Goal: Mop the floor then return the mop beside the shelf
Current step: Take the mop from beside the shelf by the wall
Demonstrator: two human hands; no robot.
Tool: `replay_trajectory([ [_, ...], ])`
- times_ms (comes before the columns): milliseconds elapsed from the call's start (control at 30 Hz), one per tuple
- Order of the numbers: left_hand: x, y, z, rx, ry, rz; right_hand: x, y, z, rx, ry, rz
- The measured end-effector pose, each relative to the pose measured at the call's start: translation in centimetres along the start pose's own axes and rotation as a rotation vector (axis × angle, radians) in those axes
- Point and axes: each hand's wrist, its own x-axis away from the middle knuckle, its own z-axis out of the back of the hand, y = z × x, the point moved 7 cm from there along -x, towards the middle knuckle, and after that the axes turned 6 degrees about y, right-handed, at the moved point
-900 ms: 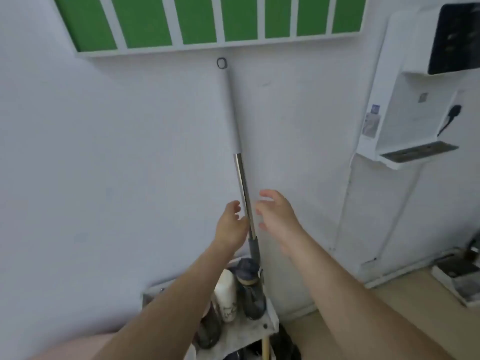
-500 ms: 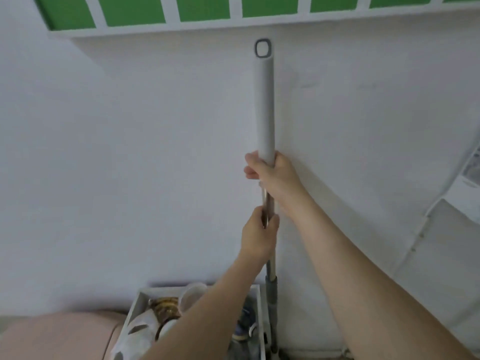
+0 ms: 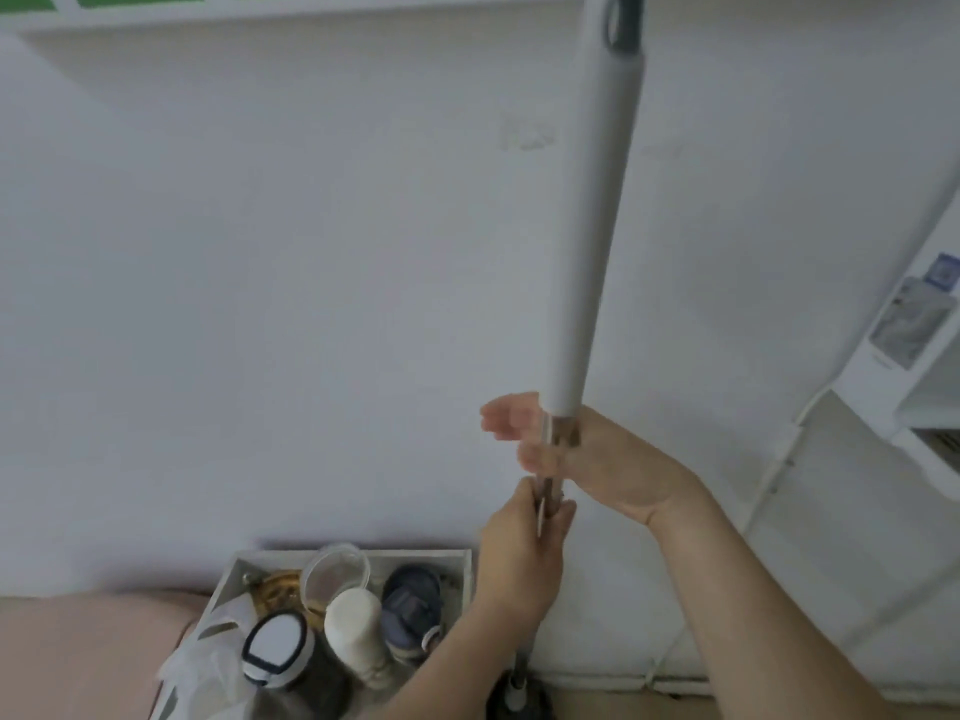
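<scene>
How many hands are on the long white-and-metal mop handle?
2. On the white-and-metal mop handle, the left hand grips the metal part; the right hand sits just above, below its white grip, fingers too blurred to judge.

The mop (image 3: 592, 241) has a matt grey sleeve over a shiny metal pole.

mop (image 3: 597, 226): white grip, metal shaft | near-upright | beside shelf (image 3: 415, 553)

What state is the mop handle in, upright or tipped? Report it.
Nearly upright: the mop handle tilts slightly rightward, left hand gripping its shaft.
</scene>
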Motion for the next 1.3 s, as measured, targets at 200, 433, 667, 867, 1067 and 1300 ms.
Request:
replay_trajectory([
  [200,1.9,8.2,6.0,-0.008,0.138,-0.222,8.1,10.4,-3.1,-0.010,-0.102,-0.352],
  [433,7.2,10.4,9.1,0.247,0.028,-0.296,12.4,13.7,-9.7,0.366,0.399,-0.322],
  [667,16.7,-2.1,9.4,0.451,-0.260,0.008,16.6,7.2,-14.2,0.637,0.668,-0.189],
  [867,25.8,-10.3,6.3,0.218,-0.372,0.217,19.2,-0.3,-16.2,0.561,0.741,-0.066],
  [1067,28.3,-6.4,10.1,0.025,-0.220,-0.007,22.4,-3.7,-20.6,0.303,0.742,0.114],
  [1300,33.7,-8.3,17.7,-0.085,-0.075,0.032,25.0,-8.1,-28.3,0.513,0.761,0.342],
])
